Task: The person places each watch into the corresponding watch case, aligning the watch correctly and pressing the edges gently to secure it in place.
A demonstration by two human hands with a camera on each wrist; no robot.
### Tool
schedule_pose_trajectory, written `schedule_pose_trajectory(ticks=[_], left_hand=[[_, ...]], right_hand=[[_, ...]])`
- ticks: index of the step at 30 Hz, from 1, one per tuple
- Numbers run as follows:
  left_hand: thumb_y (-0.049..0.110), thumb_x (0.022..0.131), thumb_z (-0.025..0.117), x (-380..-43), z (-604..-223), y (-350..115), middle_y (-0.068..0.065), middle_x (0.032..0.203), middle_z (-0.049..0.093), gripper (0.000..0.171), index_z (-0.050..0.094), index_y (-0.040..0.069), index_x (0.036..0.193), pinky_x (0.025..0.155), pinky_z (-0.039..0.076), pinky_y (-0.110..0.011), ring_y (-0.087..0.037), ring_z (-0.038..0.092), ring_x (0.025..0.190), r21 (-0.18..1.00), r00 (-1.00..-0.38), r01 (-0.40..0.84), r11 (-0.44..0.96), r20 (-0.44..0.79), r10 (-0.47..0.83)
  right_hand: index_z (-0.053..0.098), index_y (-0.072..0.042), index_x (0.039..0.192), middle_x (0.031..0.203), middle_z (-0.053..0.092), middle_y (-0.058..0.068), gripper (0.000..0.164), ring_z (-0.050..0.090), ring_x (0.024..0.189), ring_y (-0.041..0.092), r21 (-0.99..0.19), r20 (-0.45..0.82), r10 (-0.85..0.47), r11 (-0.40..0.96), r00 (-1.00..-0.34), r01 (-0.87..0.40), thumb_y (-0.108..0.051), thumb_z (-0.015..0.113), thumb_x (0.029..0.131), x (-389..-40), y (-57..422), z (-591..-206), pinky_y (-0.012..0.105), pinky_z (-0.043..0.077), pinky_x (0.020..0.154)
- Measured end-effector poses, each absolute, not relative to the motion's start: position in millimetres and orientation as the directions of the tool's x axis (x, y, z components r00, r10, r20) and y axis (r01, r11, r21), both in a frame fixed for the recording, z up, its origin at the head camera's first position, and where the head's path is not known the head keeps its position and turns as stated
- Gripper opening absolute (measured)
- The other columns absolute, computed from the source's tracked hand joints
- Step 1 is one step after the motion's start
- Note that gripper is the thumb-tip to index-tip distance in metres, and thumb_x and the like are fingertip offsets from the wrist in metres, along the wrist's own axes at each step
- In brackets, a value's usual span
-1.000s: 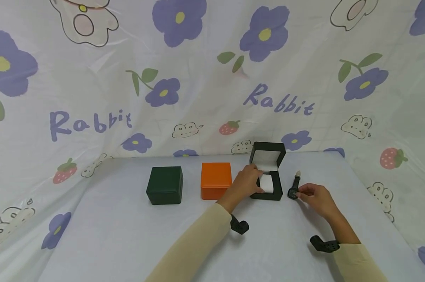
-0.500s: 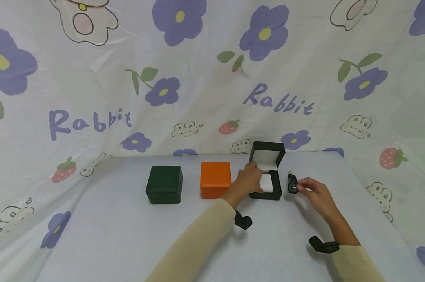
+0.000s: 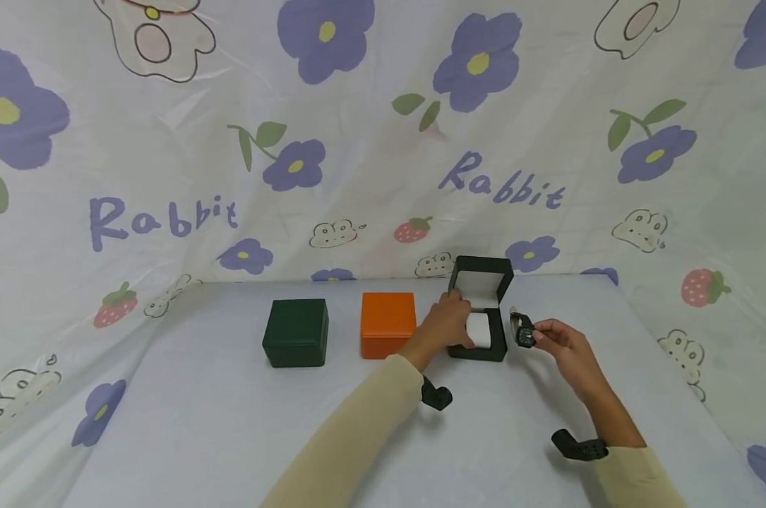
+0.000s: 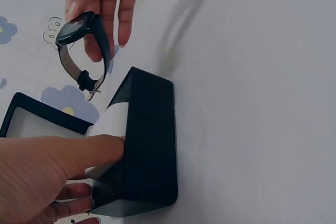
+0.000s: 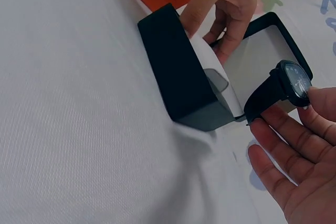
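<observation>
A black watch box point(image 3: 497, 335) stands with its lid point(image 3: 482, 264) raised at the back. Inside it lies a white cushion point(image 3: 480, 330). My left hand point(image 3: 443, 326) reaches into the box from the left and grips the cushion, thumb point(image 4: 102, 150) by the front wall and fingers toward the lid. Right of the box, my right hand point(image 3: 567, 349) pinches a black wristwatch point(image 3: 523, 330) by its case, thumb on the dial edge. In the left wrist view the strap hangs in a buckled loop, above the table and close to the box's right side.
An orange box point(image 3: 387, 324) stands just left of the black box, with a dark green box point(image 3: 296, 333) farther left, both closed. Behind the white table point(image 3: 198, 395) hangs a printed cloth point(image 3: 357, 141) with flowers and rabbits.
My right hand has raised the watch from beside the box and moved it slightly left, turning it so the strap loop shows. My left hand stays at the cushion.
</observation>
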State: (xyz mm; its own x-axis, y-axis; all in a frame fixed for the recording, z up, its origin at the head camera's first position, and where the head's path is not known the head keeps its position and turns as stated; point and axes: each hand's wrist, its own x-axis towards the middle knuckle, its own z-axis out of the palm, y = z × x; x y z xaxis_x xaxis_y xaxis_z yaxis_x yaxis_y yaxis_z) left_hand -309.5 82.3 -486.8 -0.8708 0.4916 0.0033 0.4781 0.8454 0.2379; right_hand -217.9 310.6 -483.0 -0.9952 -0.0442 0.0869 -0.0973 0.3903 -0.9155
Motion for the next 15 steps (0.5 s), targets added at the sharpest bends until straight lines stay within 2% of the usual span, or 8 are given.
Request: schedule_pose_trajectory(ticks=[8,12,15], left_hand=[[0.036,0.072,0.094,-300,-488,81,-0.004,0.113,0.064,0.061,0.066,0.008,0.119,0.081,0.054,-0.022,-0.014,0.057,0.093,0.209,-0.858,0.511,0.834,0.07,0.509],[0.034,0.075,0.092,-299,-489,79,-0.001,0.106,0.069,0.06,0.063,0.008,0.121,0.076,0.054,-0.022,-0.011,0.059,0.086,0.229,-0.865,0.501,0.835,0.092,0.494],[0.031,0.076,0.091,-298,-493,78,-0.002,0.107,0.069,0.06,0.062,0.008,0.123,0.078,0.054,-0.022,-0.011,0.059,0.085,0.263,-0.863,0.505,0.822,0.128,0.49]], right_hand=[[0.057,0.011,0.124,0.114,0.067,0.019,0.033,0.065,0.093,0.0,-0.918,0.089,-0.047,0.385,-0.995,-0.101,-0.016,0.054,0.106,-213,303,-481,0.009,0.048,0.086],[0.058,0.012,0.123,0.111,0.068,0.013,0.033,0.064,0.094,-0.001,-0.919,0.116,-0.054,0.374,-0.992,-0.128,-0.016,0.056,0.106,-212,300,-478,0.008,0.048,0.086],[0.058,0.012,0.123,0.108,0.069,0.007,0.033,0.064,0.094,-0.001,-0.922,0.137,-0.056,0.358,-0.989,-0.148,-0.016,0.056,0.106,-210,299,-476,0.008,0.048,0.087]])
